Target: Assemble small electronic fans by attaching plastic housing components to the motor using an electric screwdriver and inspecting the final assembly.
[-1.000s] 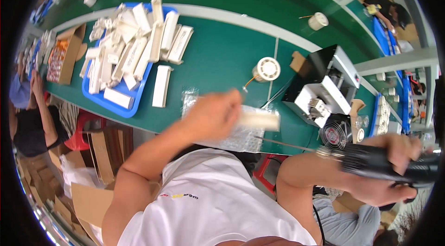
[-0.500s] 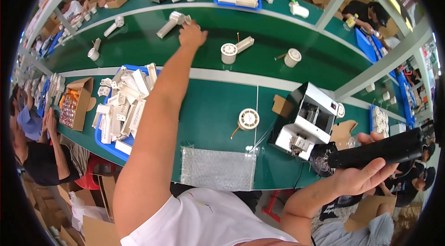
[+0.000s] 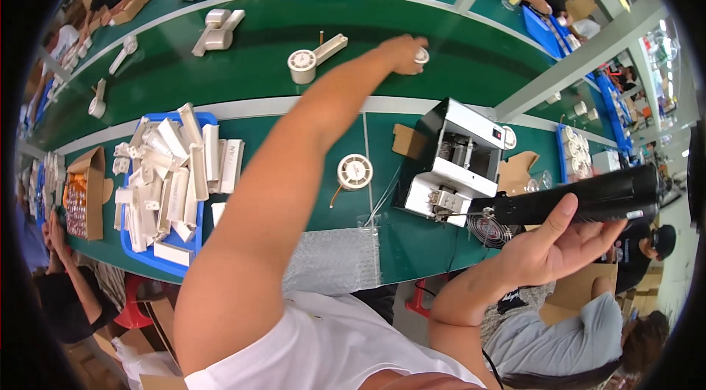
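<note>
My left arm stretches across the far green work surface. My left hand closes over a white round fan housing, mostly hidden by the fingers. My right hand loosely holds a black cylindrical electric screwdriver, thumb in front and fingers beneath; its thin tip points left toward a white-and-black screw-feeder machine. Nearer me lies another white round housing with an orange wire. Beyond my left forearm stands a housing with a handle. Farther left lies a white housing-and-handle assembly.
A blue tray heaped with white plastic handle parts stands at left, beside a cardboard box. Bubble wrap lies at the near table edge. White frame posts rise at right. Several people work around the tables.
My left hand has moved right, from beside the far-left assembly to the round housing on the right. My right hand stays on the screwdriver, its thumb now in front. The view has shifted right.
</note>
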`<act>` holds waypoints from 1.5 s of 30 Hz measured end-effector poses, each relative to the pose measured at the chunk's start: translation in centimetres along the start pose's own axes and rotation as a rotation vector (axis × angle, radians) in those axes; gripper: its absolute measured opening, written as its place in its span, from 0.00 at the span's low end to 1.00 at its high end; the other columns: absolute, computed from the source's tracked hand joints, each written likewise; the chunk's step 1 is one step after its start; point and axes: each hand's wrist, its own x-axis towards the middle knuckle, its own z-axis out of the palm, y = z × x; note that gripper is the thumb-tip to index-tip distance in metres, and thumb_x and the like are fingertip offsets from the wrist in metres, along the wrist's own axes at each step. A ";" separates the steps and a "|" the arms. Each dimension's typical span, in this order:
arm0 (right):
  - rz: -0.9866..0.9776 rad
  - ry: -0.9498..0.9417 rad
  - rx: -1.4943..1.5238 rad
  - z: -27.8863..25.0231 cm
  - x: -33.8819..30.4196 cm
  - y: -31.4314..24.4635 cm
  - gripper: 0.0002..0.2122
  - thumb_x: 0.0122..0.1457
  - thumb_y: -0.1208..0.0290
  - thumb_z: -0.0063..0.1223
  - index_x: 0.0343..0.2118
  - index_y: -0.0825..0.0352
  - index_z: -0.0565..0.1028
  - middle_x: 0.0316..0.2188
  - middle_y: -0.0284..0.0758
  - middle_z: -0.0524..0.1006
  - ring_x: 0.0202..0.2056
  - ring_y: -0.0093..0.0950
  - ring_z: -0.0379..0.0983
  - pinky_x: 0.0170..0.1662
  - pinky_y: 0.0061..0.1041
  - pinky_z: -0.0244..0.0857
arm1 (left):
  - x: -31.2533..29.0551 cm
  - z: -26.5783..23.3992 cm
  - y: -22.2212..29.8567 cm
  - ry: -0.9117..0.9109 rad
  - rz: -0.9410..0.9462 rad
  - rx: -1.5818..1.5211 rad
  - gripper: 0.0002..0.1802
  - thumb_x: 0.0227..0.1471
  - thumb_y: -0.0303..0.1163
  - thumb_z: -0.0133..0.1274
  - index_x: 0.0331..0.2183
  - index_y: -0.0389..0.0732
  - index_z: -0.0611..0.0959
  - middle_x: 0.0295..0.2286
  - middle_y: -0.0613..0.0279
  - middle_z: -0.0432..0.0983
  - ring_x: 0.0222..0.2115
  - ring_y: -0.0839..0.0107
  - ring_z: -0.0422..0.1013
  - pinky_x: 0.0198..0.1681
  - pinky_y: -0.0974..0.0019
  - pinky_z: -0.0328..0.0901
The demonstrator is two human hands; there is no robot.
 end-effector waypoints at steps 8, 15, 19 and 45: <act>-0.172 -0.801 0.634 3.2 -8.3 -3.9 0.17 0.41 0.83 0.55 0.38 0.69 0.80 0.30 0.41 0.77 0.29 0.40 0.73 0.32 0.32 0.69 | -7.1 -20.6 4.3 0.284 -0.197 -0.293 0.33 0.47 0.55 0.63 0.45 0.40 0.74 0.40 0.53 0.73 0.40 0.62 0.72 0.45 0.57 0.70; -0.529 -1.307 0.416 17.0 -21.9 -4.1 0.17 0.47 0.79 0.57 0.42 0.57 0.78 0.47 0.35 0.71 0.50 0.34 0.66 0.51 0.33 0.64 | -31.8 -37.1 5.1 0.557 -0.295 -1.195 0.33 0.64 0.52 0.40 0.58 0.36 0.67 0.54 0.47 0.68 0.56 0.43 0.65 0.40 0.63 0.76; -0.623 -1.301 0.476 19.1 -23.7 -4.9 0.18 0.47 0.78 0.56 0.43 0.54 0.77 0.49 0.35 0.69 0.54 0.36 0.62 0.57 0.39 0.58 | -43.3 -33.9 8.5 0.663 -0.304 -1.596 0.42 0.60 0.54 0.46 0.61 0.30 0.58 0.58 0.41 0.61 0.59 0.36 0.58 0.42 0.64 0.76; 0.088 -1.291 0.487 0.1 -18.2 -1.3 0.21 0.49 0.79 0.53 0.49 0.59 0.76 0.31 0.37 0.75 0.32 0.38 0.73 0.35 0.33 0.67 | -44.0 -18.4 16.0 0.232 -0.296 -0.293 0.28 0.42 0.25 0.64 0.47 0.37 0.73 0.44 0.51 0.70 0.43 0.53 0.71 0.46 0.62 0.67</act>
